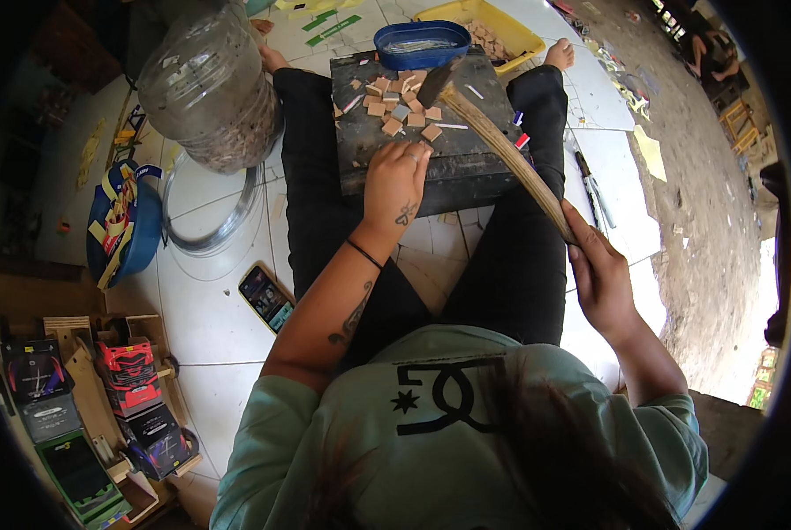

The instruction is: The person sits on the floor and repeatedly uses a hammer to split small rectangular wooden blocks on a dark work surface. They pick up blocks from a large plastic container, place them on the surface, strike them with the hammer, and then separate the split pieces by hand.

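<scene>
Nearest the camera are my hair (554, 424), dark and loose, and my pale green shirt (311, 459); beyond them my legs in black trousers (510, 265) stretch forward on either side of a low black desk (369, 161).

My right hand (603, 276) is wrapped around the lower end of a hammer (512, 157). Its wooden handle slants up and leftward, and its dark, blocky head is at the right side of a pile of small tan squares (376, 109) on the desk; I cannot tell whether the head rests or hovers.

My left hand (393, 184) is at the desk's near edge, fingers bent and close together, just short of the nearest square. Whether they pinch anything, I cannot tell.

I judge the hammer stiff and head-heavy. The low grip I have should give swing; a hold nearer the head would steady it. The wood looks dry and worn, so probably not slippery. The squares look light and rigid, perhaps apt to chip; I would pinch one by opposite edges, fingertips clear of the hammer head.

Behind the pile are a blue tub (422, 62) and a yellow tray (526, 55) holding more tan pieces.
</scene>
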`<state>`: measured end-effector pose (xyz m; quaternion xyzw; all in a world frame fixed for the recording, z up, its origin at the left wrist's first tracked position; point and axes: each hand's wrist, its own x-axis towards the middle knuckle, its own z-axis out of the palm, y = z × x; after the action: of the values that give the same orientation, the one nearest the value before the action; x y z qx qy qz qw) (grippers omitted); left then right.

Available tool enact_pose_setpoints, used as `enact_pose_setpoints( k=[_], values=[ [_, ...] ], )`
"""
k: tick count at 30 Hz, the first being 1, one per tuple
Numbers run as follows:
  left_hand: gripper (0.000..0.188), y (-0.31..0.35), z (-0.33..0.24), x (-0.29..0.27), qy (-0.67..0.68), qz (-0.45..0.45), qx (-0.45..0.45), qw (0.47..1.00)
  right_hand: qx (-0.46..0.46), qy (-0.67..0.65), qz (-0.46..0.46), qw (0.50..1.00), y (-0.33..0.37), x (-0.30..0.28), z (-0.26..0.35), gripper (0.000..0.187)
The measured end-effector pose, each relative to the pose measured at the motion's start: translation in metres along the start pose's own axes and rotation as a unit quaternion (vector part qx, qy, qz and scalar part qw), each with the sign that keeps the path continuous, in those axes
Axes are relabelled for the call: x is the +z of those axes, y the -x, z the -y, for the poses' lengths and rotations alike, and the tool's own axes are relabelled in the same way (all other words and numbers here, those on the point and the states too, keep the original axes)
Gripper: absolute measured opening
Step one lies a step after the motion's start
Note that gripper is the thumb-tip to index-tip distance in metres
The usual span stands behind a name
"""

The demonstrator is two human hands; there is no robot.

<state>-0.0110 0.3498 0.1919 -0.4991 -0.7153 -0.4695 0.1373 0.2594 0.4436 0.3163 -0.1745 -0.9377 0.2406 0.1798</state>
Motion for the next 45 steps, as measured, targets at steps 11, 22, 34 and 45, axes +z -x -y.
enact_pose_setpoints(
  k=[11,22,34,45],
  values=[
    [0.012,0.002,-0.004,-0.008,0.017,0.011,-0.004,1.0,0.048,0.075,-0.04,0.995,-0.039,0.042,-0.063,0.055],
    [0.019,-0.01,-0.024,-0.015,0.328,0.08,-0.184,0.923,-0.093,-0.104,-0.03,0.99,-0.107,0.07,-0.043,0.045],
    [0.035,-0.037,-0.006,-0.045,0.3,0.092,-0.22,0.923,0.251,-0.382,-0.005,0.889,-0.333,0.036,-0.16,0.056],
    [0.029,-0.025,0.038,-0.063,0.063,0.063,-0.169,0.982,-0.069,-0.143,-0.03,0.987,-0.356,0.078,-0.123,0.024]
  ],
)
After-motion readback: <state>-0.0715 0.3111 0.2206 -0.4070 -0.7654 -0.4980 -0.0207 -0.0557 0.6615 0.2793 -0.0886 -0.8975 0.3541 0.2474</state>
